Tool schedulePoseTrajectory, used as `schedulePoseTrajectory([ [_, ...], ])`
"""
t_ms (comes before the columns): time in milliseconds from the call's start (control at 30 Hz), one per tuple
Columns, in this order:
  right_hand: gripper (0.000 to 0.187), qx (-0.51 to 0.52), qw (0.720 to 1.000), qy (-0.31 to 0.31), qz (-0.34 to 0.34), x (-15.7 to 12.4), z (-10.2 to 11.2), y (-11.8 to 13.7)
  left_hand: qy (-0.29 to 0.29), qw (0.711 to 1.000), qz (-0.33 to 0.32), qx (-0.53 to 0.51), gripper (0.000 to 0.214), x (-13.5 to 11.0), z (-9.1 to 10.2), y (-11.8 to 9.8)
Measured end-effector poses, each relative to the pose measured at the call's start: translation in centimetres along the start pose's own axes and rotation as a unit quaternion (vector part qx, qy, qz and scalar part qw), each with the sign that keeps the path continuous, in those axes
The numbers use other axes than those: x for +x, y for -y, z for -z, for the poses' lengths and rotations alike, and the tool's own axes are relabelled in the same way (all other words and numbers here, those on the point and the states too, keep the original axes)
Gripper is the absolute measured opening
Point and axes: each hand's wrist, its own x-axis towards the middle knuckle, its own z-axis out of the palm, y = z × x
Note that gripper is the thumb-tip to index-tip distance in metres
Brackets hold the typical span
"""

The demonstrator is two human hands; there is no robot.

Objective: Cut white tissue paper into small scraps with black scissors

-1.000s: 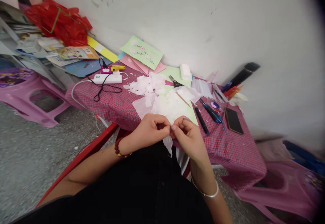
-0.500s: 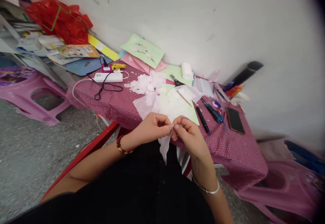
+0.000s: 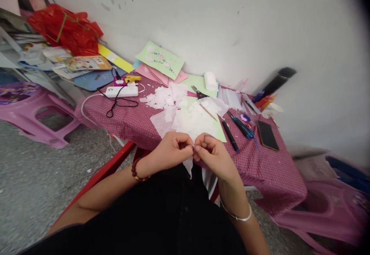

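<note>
I see left hand (image 3: 177,151), right hand (image 3: 214,155) pinching white paper (image 3: 188,166) — twisting step, likely; next move wants light touch.

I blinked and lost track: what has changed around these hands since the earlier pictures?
The thin white paper hung lower half a second ago; now its tip is higher. The left hand and right hand stay pinched, fingertips together. The phone and black pen lie as before.

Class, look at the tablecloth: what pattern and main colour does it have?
The tablecloth is finely checked, mostly reddish-pink, as the head view shows.
</note>
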Motion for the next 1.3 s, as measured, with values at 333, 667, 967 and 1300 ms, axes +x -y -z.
schedulePoseTrajectory([
  [333, 0.018, -0.015, 1.0, 0.001, 0.01, -0.1, 0.2, 0.2, -0.004, 1.0, -0.011, 0.011, 0.015, 0.0, -0.2, 0.2],
  [667, 0.012, -0.044, 0.998, -0.01, 0.035, -0.2, 0.4, 0.2, 0.026, 0.979, 0.082, -0.183, 0.012, 0.3, -0.2, 0.5],
  [967, 0.008, -0.034, 0.999, 0.005, -0.001, 0.0, 0.5, 0.0, 0.036, 0.982, 0.075, -0.172, 0.009, 0.2, -0.3, 1.4],
  [1300, 0.008, -0.245, 0.968, -0.037, 0.044, -0.8, 0.7, 0.7, 0.009, 1.0, 0.011, 0.004, 0.013, -0.2, -0.3, 0.5],
])
